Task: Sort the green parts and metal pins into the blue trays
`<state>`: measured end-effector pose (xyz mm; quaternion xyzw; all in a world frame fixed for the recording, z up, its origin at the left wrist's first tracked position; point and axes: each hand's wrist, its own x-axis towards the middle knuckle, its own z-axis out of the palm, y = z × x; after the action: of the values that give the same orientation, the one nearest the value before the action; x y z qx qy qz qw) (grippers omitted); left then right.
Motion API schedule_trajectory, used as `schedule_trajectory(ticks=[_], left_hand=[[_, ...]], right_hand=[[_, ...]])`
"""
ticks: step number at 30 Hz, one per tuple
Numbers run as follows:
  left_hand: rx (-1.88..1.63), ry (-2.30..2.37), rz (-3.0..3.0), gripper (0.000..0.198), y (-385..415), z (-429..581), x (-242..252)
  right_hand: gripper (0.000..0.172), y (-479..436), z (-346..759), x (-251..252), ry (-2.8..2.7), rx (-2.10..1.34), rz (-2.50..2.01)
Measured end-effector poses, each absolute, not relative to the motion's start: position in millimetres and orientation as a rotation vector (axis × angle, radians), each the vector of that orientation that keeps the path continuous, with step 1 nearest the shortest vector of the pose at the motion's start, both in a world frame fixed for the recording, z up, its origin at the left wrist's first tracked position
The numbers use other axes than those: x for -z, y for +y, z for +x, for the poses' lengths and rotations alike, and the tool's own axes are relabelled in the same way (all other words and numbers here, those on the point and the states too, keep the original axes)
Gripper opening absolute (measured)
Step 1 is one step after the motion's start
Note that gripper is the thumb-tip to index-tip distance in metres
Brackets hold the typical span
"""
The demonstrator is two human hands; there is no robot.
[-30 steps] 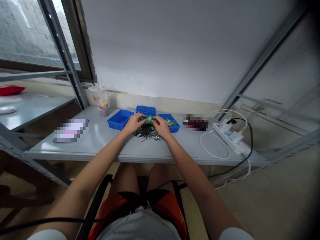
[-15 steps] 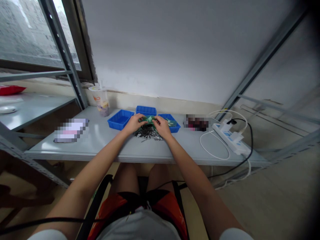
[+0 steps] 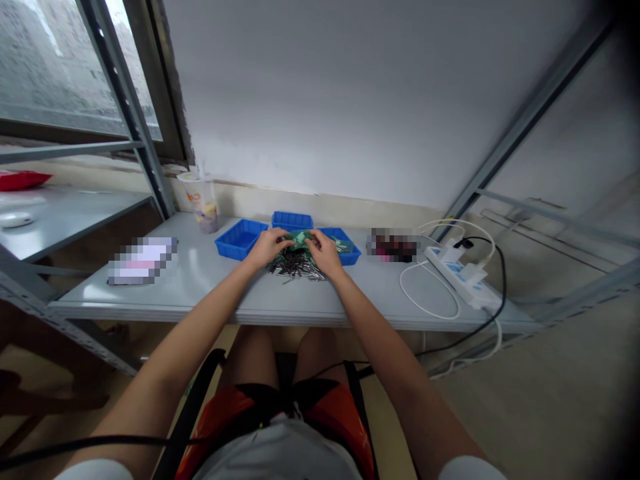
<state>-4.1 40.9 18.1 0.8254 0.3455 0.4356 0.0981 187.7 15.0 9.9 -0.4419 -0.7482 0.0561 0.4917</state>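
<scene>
My left hand (image 3: 267, 246) and my right hand (image 3: 325, 253) meet over the middle of the grey table (image 3: 210, 287). Between their fingertips sits a small green piece (image 3: 299, 238), which looks like a circuit board, and both hands pinch it. Just below the hands lies a pile of small dark metal pins (image 3: 294, 265). Three blue trays stand behind: one at the left (image 3: 240, 239), one at the back (image 3: 292, 219), one at the right (image 3: 345, 241) with green pieces in it.
A plastic cup (image 3: 201, 200) stands at the back left. A blurred flat item (image 3: 141, 260) lies at the left. A white power strip (image 3: 463, 273) with white and black cables lies at the right. Metal shelf posts flank both sides.
The hands have barely shifted; the fingers have worked slightly on the green piece. Everything else is as before.
</scene>
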Motion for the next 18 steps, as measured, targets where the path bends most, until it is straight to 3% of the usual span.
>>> schedule_trajectory(ticks=[18], left_hand=[[-1.274, 1.037, 2.515, 0.019, 40.7, -5.5, -18.6]], right_hand=[[0.017, 14.9, 186.2, -11.5, -1.850, -0.163, -1.082]])
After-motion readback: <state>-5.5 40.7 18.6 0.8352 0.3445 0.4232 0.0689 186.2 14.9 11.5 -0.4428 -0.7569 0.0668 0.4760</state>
